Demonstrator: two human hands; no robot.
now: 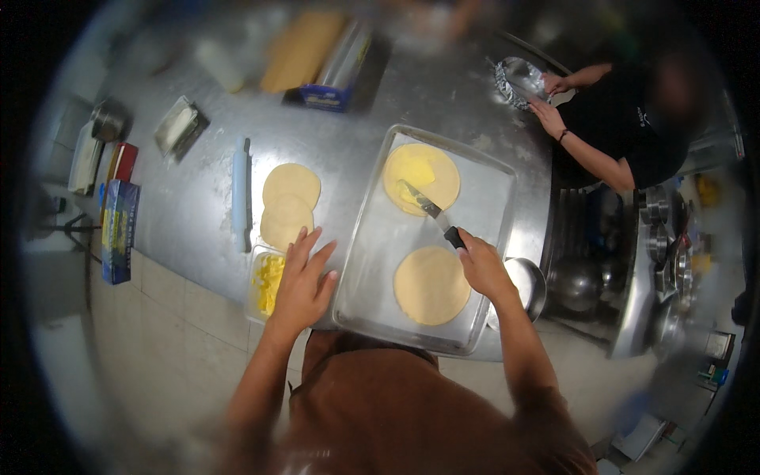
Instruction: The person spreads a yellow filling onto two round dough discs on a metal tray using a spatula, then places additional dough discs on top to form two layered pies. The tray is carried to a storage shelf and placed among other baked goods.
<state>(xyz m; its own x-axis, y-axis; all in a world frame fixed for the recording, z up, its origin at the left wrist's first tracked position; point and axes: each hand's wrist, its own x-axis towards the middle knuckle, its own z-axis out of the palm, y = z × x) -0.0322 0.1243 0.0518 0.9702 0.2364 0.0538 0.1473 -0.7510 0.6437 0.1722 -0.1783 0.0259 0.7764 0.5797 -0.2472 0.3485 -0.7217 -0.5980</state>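
Note:
My right hand (482, 264) grips the black handle of an offset spatula (431, 209). Its blade rests on the yellow spread (415, 171) that covers part of the far dough round (443, 186). A second, bare dough round (432, 286) lies nearer me on the same metal sheet pan (360, 269). Fingers spread, my left hand (302, 281) is held beside a clear tub of yellow filling (269, 283), at the pan's left. Just beyond that hand, two more dough rounds (290, 190) overlap on the steel table.
A blue rolling pin (241, 194) lies left of the overlapping dough. Farther back are a metal loaf tin (179, 128) and a blue box (326, 96). A metal bowl (526, 289) stands by the pan's right edge. At far right, a co-worker handles a foil-covered pan (516, 82).

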